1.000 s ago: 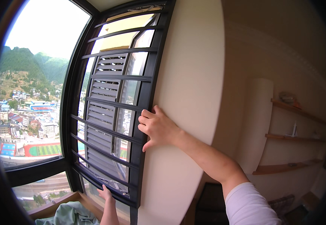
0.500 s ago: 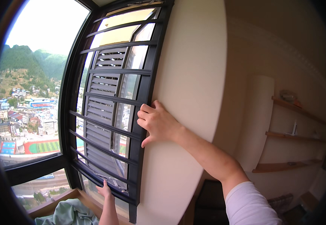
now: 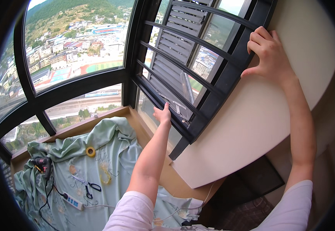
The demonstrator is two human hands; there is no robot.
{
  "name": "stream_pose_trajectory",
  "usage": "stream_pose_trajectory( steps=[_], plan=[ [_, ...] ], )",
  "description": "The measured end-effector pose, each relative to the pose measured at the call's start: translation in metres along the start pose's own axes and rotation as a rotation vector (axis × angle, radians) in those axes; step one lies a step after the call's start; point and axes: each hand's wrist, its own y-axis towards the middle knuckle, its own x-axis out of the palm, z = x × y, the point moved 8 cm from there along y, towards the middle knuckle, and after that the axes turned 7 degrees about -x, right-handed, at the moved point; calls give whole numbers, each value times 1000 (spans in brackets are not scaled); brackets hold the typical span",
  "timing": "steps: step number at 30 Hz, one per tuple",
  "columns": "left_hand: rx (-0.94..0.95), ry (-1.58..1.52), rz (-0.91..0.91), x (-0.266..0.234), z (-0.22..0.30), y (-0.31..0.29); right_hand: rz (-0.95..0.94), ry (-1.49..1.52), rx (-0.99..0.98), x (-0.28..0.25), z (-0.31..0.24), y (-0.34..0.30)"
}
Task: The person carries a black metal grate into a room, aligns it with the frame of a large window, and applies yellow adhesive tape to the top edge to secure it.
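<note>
A dark barred window frame is set upright between the large corner panes and the cream wall, with a grey louvred shutter seen behind its bars. The frame's outer edge is touched by the right hand, whose fingers are bent at the edge while the thumb is spread wide below them. The left hand is placed at the bottom rail, thumb pointed up; whether its fingers are closed around the rail cannot be told. Below and to the left, a pale green cloth is spread over the wooden-edged sill. On it are laid a yellow tape roll, scissors with dark handles, a power strip and, near the window, a black power tool.
</note>
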Motion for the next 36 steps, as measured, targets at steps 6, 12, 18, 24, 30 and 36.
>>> stream_pose_trajectory(
  steps=[6,12,18,24,30,36],
  plan=[
    [-3,-11,-32,-3,-10,20,30,-91,20,-7,-12,7],
    [30,-41,-87,2,-16,34,-137,-20,34,-11,-15,7],
    [-24,-30,-83,4,-13,22,-113,-46,33,-6,-24,2],
    [-44,58,-34,0,4,4,-64,-83,30,-7,-21,0],
    [-15,56,63,-15,14,7,-70,-41,48,-12,-28,10],
    [-8,49,-35,-6,16,-2,-118,-84,63,-10,-27,9]
  ],
)
